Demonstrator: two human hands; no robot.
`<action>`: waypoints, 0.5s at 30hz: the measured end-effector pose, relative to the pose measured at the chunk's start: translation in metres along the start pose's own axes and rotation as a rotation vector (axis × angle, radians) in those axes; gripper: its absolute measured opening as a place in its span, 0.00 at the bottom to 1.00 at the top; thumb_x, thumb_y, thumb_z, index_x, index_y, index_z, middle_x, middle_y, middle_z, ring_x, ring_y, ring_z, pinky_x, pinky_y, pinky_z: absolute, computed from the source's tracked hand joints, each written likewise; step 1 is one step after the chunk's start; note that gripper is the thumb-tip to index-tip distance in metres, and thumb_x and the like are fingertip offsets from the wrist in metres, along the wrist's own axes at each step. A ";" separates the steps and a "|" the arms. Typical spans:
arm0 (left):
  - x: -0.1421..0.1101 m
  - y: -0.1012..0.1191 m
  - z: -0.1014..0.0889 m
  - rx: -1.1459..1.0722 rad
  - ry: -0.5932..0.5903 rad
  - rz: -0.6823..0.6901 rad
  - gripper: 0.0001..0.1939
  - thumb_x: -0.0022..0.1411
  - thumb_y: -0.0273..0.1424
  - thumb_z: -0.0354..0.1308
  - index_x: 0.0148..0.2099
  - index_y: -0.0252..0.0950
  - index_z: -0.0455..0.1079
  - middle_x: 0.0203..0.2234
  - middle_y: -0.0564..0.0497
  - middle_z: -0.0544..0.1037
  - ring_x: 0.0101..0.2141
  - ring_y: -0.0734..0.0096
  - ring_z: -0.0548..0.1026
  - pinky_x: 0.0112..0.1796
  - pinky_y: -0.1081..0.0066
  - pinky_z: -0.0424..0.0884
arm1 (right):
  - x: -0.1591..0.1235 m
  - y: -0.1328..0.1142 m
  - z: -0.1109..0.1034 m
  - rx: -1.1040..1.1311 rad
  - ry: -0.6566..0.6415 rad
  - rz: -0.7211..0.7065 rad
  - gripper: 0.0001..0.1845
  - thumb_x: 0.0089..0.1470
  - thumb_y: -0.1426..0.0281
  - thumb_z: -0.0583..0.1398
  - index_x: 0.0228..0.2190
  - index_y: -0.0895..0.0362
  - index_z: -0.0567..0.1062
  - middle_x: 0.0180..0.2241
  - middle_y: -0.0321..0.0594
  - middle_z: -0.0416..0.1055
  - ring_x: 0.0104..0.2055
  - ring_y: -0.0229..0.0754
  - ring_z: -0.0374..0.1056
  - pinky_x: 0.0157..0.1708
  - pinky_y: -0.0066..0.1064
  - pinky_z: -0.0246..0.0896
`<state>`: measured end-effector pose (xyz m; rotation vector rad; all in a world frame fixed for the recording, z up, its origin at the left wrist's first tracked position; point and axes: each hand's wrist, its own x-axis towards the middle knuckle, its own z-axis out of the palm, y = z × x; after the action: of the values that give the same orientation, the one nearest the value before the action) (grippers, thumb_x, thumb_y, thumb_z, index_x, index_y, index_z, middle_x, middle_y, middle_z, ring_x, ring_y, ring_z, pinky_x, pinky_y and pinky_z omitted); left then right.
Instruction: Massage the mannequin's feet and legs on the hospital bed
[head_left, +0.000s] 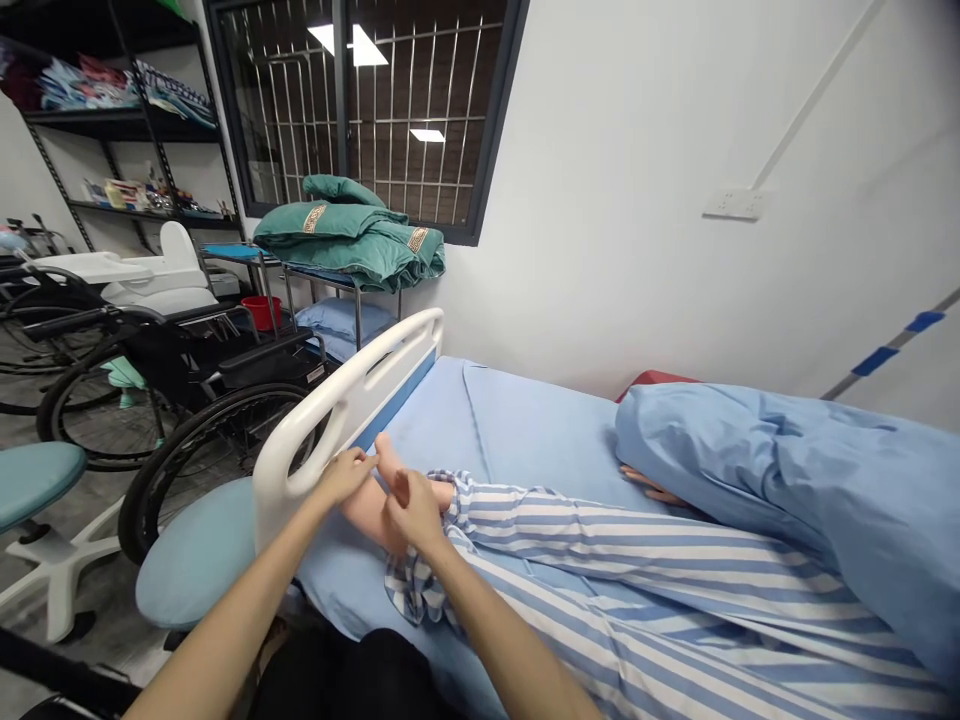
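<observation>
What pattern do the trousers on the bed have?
The trousers have blue and white stripes, best seen in the head view.

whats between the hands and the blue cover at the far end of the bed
Head view: striped pyjama cloth runs from the left hand and right hand to the blue cover, over the pale blue bed sheet.

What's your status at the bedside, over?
Left hand and right hand on manikin's bare limb. Striped cuff beside them. White bed rail close by left hand.
</observation>
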<state>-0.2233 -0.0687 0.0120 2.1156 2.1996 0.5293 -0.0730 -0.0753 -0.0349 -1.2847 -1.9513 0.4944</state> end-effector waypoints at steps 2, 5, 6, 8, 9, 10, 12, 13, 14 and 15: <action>-0.001 0.012 0.023 0.090 0.123 -0.077 0.21 0.65 0.36 0.35 0.35 0.35 0.69 0.23 0.49 0.72 0.25 0.71 0.69 0.25 0.72 0.60 | 0.014 0.007 -0.004 -0.038 -0.012 0.022 0.24 0.42 0.72 0.55 0.45 0.59 0.65 0.44 0.45 0.66 0.48 0.46 0.60 0.48 0.36 0.54; -0.001 0.037 0.063 0.194 0.466 -0.632 0.21 0.65 0.30 0.31 0.37 0.31 0.66 0.27 0.46 0.69 0.27 0.68 0.67 0.26 0.70 0.57 | 0.038 0.016 -0.009 -0.098 -0.279 0.116 0.28 0.38 0.68 0.58 0.46 0.58 0.64 0.42 0.44 0.69 0.44 0.48 0.65 0.41 0.35 0.57; 0.000 0.044 0.073 0.219 0.545 -0.705 0.20 0.65 0.30 0.32 0.37 0.32 0.65 0.27 0.46 0.68 0.28 0.68 0.66 0.26 0.70 0.56 | 0.046 0.019 -0.010 -0.120 -0.384 0.158 0.28 0.37 0.66 0.60 0.45 0.57 0.65 0.40 0.43 0.70 0.41 0.48 0.66 0.37 0.34 0.58; 0.002 0.051 0.087 0.269 0.619 -0.758 0.19 0.66 0.30 0.32 0.35 0.33 0.64 0.26 0.48 0.66 0.28 0.69 0.65 0.27 0.70 0.55 | 0.060 0.024 -0.008 -0.171 -0.522 0.221 0.29 0.34 0.63 0.62 0.42 0.56 0.67 0.37 0.41 0.72 0.37 0.49 0.68 0.31 0.33 0.58; 0.003 0.052 0.091 0.297 0.618 -0.748 0.19 0.66 0.30 0.32 0.34 0.33 0.63 0.26 0.49 0.65 0.28 0.69 0.64 0.27 0.69 0.55 | 0.065 0.027 -0.007 -0.198 -0.550 0.235 0.29 0.32 0.62 0.63 0.41 0.56 0.68 0.36 0.42 0.72 0.36 0.49 0.69 0.30 0.32 0.58; 0.003 0.052 0.092 0.327 0.611 -0.746 0.18 0.66 0.29 0.32 0.33 0.33 0.63 0.26 0.49 0.65 0.28 0.69 0.64 0.28 0.69 0.55 | 0.068 0.030 -0.005 -0.222 -0.561 0.240 0.29 0.31 0.61 0.64 0.40 0.55 0.68 0.36 0.42 0.72 0.36 0.50 0.69 0.28 0.32 0.57; 0.002 0.051 0.092 0.389 0.595 -0.738 0.17 0.66 0.29 0.33 0.33 0.33 0.62 0.27 0.49 0.64 0.29 0.68 0.64 0.29 0.69 0.55 | 0.073 0.034 -0.001 -0.253 -0.566 0.237 0.28 0.30 0.61 0.65 0.38 0.55 0.69 0.35 0.42 0.73 0.35 0.50 0.69 0.27 0.31 0.56; 0.001 0.051 0.091 0.416 0.588 -0.745 0.17 0.66 0.29 0.33 0.33 0.33 0.62 0.27 0.49 0.64 0.29 0.67 0.63 0.29 0.69 0.55 | 0.075 0.036 0.001 -0.263 -0.568 0.238 0.28 0.31 0.61 0.65 0.38 0.55 0.70 0.35 0.42 0.73 0.34 0.49 0.69 0.26 0.31 0.56; 0.000 0.052 0.089 0.438 0.577 -0.756 0.17 0.66 0.29 0.33 0.33 0.34 0.62 0.27 0.49 0.64 0.29 0.67 0.63 0.29 0.69 0.56 | 0.076 0.038 0.003 -0.274 -0.568 0.247 0.27 0.31 0.61 0.65 0.37 0.54 0.70 0.34 0.42 0.73 0.34 0.48 0.69 0.26 0.30 0.56; -0.001 0.053 0.088 0.453 0.565 -0.766 0.17 0.66 0.29 0.33 0.33 0.33 0.62 0.27 0.49 0.64 0.28 0.67 0.63 0.29 0.69 0.56 | 0.076 0.040 0.005 -0.286 -0.568 0.258 0.27 0.31 0.61 0.65 0.37 0.54 0.70 0.34 0.41 0.74 0.33 0.48 0.70 0.25 0.30 0.56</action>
<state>-0.1489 -0.0505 -0.0564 1.0962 3.4346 0.6455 -0.0689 0.0109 -0.0366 -1.7305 -2.3949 0.7988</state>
